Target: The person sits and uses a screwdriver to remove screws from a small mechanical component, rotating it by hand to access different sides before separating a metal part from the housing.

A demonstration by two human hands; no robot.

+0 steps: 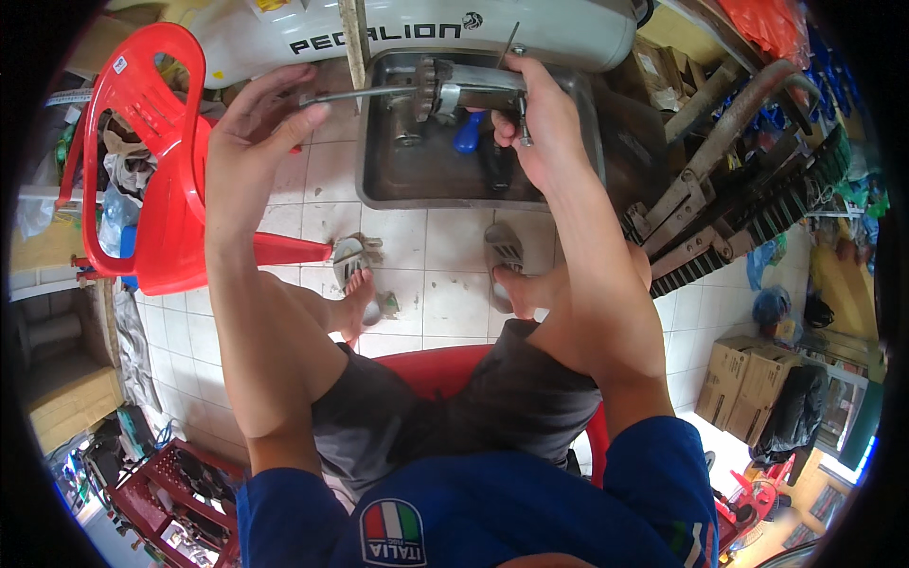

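Note:
My right hand (551, 118) grips a metal cylinder (483, 83) with a toothed gear (432, 87) at its left end, held above a dark metal tray. A slim steel rod (365, 93) sticks out from the gear toward my left hand. My left hand (258, 118) is open, thumb and fingers apart around the rod's free end; whether it touches the rod I cannot tell. A thin pin (511, 40) rises beside my right fingers, and a small bolt-like piece (526, 135) shows below them. In the tray lies a blue bulb-shaped handle (467, 134).
The tray (379, 194) rests on the tiled floor before my feet. Behind it lies a white tank (417, 33). A red plastic chair (156, 204) stands at left; a metal frame with a ridged black strip (724, 204) is at right. Cardboard boxes (748, 383) sit farther right.

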